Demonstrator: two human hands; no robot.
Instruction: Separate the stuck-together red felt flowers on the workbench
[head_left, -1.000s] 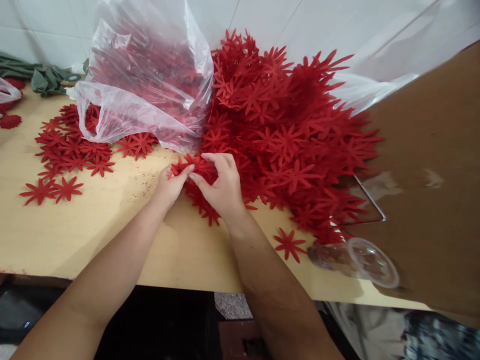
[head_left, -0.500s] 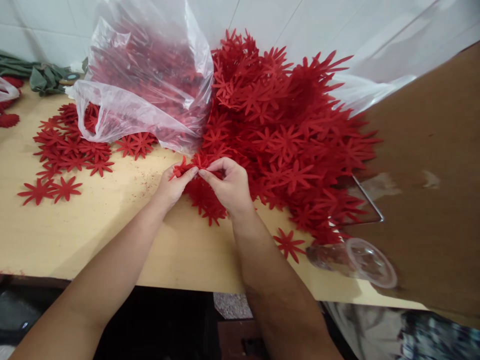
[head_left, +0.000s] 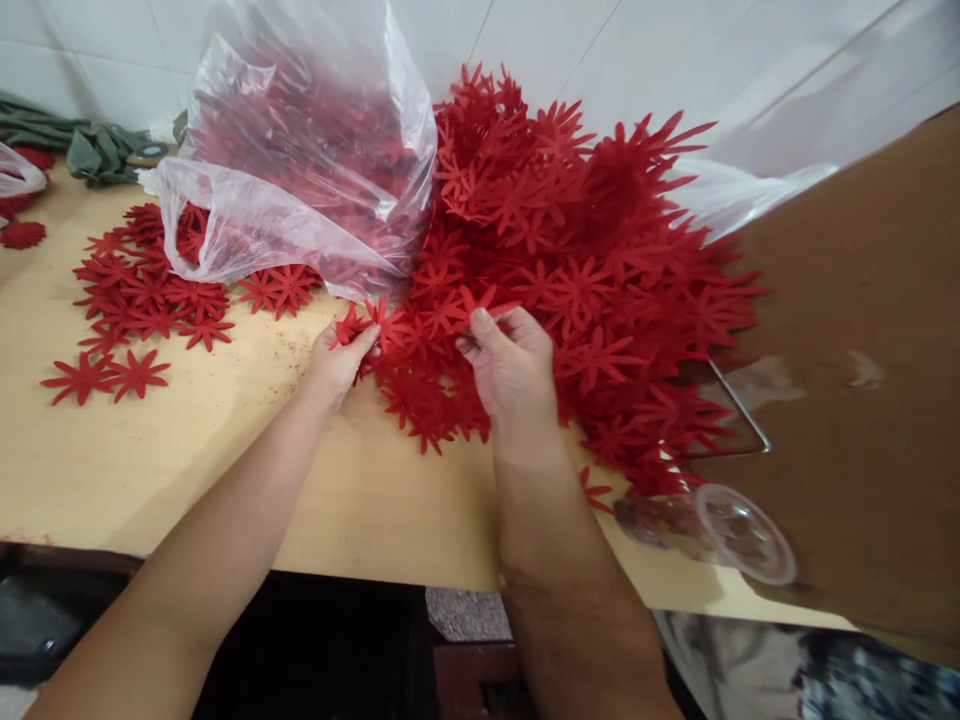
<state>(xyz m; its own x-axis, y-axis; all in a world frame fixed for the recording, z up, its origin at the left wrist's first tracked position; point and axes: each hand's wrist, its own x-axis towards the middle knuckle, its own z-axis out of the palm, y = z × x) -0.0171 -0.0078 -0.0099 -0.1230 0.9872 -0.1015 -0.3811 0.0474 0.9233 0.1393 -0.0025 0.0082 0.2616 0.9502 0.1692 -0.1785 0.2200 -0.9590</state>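
My left hand [head_left: 341, 362] is closed, its thumb pinching red flower-shaped cutouts [head_left: 384, 326] that stick out past the fingers. My right hand [head_left: 516, 365] pinches a single red flower cutout [head_left: 480, 300] between thumb and fingers, a little apart from the left. Behind and to the right rises a large heap of the same red cutouts [head_left: 592, 280], with the right hand in front of its near side. The heap's lower front part lies on the table [head_left: 375, 500] between my wrists.
A clear plastic bag [head_left: 300, 150] full of red cutouts stands at the back. Left of it lies a smaller pile of cutouts [head_left: 142, 290]. A clear plastic cup [head_left: 742, 535] rests on its side by a brown cardboard panel [head_left: 847, 380]. Green cloth [head_left: 97, 150] lies far left.
My hands were together at the thumbs. The right hand has moved away to the right with a flower cutout, while the left stays nearly in place with its cutouts.
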